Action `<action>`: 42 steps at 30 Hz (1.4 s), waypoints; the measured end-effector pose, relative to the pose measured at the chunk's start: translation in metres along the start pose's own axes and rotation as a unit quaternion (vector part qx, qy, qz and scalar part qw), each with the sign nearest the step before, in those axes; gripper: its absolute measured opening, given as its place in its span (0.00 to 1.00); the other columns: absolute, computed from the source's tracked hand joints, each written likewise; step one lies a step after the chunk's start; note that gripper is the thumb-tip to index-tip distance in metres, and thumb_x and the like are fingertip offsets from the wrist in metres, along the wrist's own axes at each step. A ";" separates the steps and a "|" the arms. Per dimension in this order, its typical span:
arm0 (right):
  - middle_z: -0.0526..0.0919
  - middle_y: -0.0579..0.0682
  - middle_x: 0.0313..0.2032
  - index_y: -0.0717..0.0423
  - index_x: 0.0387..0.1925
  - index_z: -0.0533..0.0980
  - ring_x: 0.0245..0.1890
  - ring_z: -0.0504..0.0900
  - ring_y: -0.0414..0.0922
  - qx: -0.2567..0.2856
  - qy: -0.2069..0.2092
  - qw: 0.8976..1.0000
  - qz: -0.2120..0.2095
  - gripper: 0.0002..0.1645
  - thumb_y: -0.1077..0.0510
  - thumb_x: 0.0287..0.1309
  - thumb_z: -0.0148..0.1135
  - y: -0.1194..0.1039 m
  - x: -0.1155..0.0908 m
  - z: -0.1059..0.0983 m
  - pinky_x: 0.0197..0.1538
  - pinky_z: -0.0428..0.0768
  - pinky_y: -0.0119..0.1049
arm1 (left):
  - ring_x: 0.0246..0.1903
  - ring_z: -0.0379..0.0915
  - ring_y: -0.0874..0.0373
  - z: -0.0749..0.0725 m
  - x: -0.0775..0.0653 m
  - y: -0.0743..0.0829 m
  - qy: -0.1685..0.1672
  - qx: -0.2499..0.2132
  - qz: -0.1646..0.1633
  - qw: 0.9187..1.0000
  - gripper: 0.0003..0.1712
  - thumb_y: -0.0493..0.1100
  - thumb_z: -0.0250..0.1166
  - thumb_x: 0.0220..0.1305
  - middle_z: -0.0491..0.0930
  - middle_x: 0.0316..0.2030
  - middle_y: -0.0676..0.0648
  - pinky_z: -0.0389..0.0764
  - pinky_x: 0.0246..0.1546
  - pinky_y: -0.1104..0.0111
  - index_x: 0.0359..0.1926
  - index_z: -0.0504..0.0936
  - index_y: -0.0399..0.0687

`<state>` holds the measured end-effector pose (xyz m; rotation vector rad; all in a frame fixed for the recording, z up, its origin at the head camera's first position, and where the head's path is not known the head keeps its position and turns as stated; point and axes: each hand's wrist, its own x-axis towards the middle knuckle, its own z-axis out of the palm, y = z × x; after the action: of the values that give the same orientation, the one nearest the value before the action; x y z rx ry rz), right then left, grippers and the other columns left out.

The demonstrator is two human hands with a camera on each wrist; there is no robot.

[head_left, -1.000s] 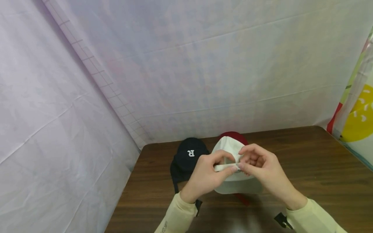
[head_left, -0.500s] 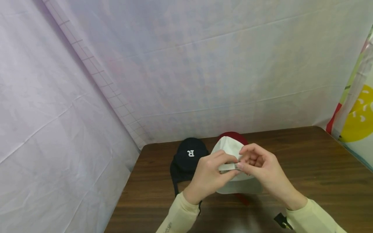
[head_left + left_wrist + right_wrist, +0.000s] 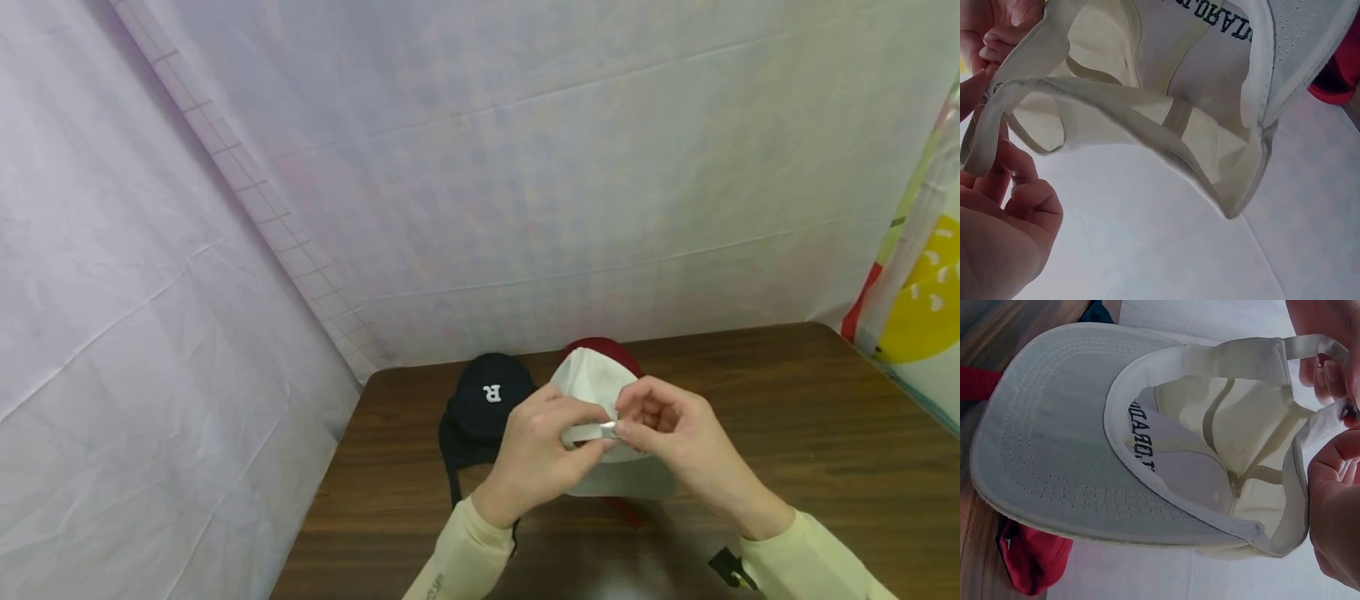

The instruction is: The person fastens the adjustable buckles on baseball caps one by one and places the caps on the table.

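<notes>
An off-white baseball cap point(image 3: 588, 379) is held between both hands, its brim toward the person and its inside showing in the wrist views. My left hand point(image 3: 534, 454) pinches the cap's back strap point(image 3: 583, 432) between thumb and index finger. At the strap's other side, my right hand point(image 3: 686, 442) pinches near a small shiny buckle point(image 3: 607, 429), its other fingers curled in. The right wrist view shows the brim point(image 3: 1054, 437) and dark lettering point(image 3: 1142, 434) inside the crown. In that view fingers partly hide the buckle.
A black cap point(image 3: 480, 421) with a white letter R lies on the brown wooden table point(image 3: 780, 417), left of the hands. Behind the white one sits a dark red cap point(image 3: 603, 346), its red end point(image 3: 622, 511) showing below the brim. A pale curtain point(image 3: 525, 167) hangs behind.
My left fingers have drawn closer together on the strap and moved slightly right. Less of the strap shows, and the buckle's shine is now visible. My right hand has hardly moved.
</notes>
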<state>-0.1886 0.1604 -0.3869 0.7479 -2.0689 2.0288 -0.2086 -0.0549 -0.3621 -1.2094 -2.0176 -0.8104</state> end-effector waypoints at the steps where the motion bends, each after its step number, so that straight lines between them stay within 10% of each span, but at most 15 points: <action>1: 0.79 0.55 0.32 0.60 0.47 0.75 0.27 0.78 0.48 -0.005 0.002 1.000 0.002 0.13 0.66 0.63 0.67 0.000 0.000 -0.001 0.28 0.78 0.38 | 0.31 0.67 0.69 0.000 0.000 0.000 -0.001 0.000 -0.001 1.000 0.09 0.43 0.79 0.53 0.85 0.32 0.60 0.67 0.32 0.81 0.36 0.88 0.52; 19: 0.86 0.43 0.34 0.41 0.37 0.85 0.31 0.81 0.44 -0.166 -0.019 0.985 0.037 0.03 0.52 0.61 0.71 -0.008 0.001 -0.007 0.32 0.81 0.36 | 0.31 0.64 0.69 -0.002 0.001 0.002 -0.002 0.040 0.009 0.999 0.08 0.43 0.80 0.53 0.80 0.28 0.61 0.56 0.36 0.80 0.34 0.89 0.53; 42: 0.78 0.36 0.41 0.36 0.33 0.82 0.38 0.78 0.36 -0.280 0.048 0.950 -0.130 0.16 0.63 0.55 0.75 -0.004 -0.003 0.005 0.40 0.79 0.32 | 0.30 0.62 0.70 -0.001 -0.002 0.004 0.001 0.061 0.012 0.998 0.08 0.43 0.79 0.54 0.78 0.28 0.60 0.57 0.34 0.79 0.34 0.88 0.52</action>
<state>-0.1832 0.1563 -0.3848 0.7394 -2.1878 1.2214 -0.2039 -0.0546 -0.3626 -1.1602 -2.0160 -0.6656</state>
